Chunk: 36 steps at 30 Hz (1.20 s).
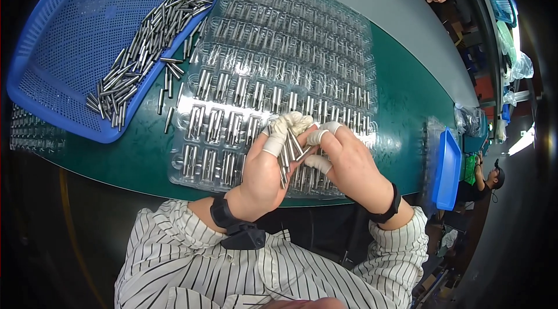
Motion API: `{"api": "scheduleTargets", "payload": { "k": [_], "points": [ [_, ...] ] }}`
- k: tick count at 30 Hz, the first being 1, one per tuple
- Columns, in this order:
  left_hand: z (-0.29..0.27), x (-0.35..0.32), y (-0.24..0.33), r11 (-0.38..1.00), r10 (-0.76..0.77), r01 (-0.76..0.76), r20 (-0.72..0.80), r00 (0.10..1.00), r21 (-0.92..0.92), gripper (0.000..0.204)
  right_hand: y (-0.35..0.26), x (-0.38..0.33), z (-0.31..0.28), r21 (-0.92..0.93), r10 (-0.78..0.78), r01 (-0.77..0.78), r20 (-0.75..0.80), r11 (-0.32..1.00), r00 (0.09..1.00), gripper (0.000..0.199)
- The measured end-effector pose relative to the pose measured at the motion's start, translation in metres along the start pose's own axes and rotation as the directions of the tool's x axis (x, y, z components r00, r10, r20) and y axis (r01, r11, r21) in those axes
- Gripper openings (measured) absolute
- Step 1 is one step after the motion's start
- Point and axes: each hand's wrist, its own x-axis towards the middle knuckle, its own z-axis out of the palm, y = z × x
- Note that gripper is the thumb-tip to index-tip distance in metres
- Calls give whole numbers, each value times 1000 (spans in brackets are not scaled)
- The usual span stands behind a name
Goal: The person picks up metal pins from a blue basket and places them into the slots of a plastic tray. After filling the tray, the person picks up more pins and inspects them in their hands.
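Observation:
My left hand [264,175] is closed around a small bunch of shiny metal pins [286,158], which fan out across the palm. White finger covers wrap the fingertips of both hands. From the right, my right hand [357,163] meets the bunch, its fingers bent and closed at the pins' ends; how many it pinches is hidden. Both hands are over the near part of a clear plastic tray [175,163], whose rows of pockets hold groups of similar pins.
A blue mesh basket [20,70] at the left holds a pile of pins [148,38]. Loose pins [169,120] lie on the green tabletop [401,99] between basket and tray. A blue bin [446,169] stands at the right. Two other people are farther off at the right.

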Motion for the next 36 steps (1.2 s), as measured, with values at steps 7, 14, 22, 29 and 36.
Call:
{"api": "scheduleTargets", "payload": {
  "k": [7, 14, 22, 29, 36],
  "points": [
    [-5, 4, 6, 1000, -24, 25, 45, 999, -14, 34, 3, 7, 1, -74, 5, 2, 98, 997, 995, 25],
    [1, 1, 13, 1000, -22, 22, -25, 999, -3, 33, 49, 16, -27, -149, 146, -175, -188, 973, 971, 15],
    [3, 6, 4, 1000, -9, 10, -4, 1000, 16, 33, 123, 32, -1, -483, 440, -419, -77, 769, 895, 30],
    [2, 10, 1, 1000, 2, -2, 22, 1000, -18, 37, 70, 21, -15, -257, 254, -314, -242, 914, 936, 23],
    [-8, 12, -1, 999, -3, 4, 19, 1000, -40, 37, 0, 14, 9, 160, 139, -146, 58, 976, 989, 24]
  ]
}}
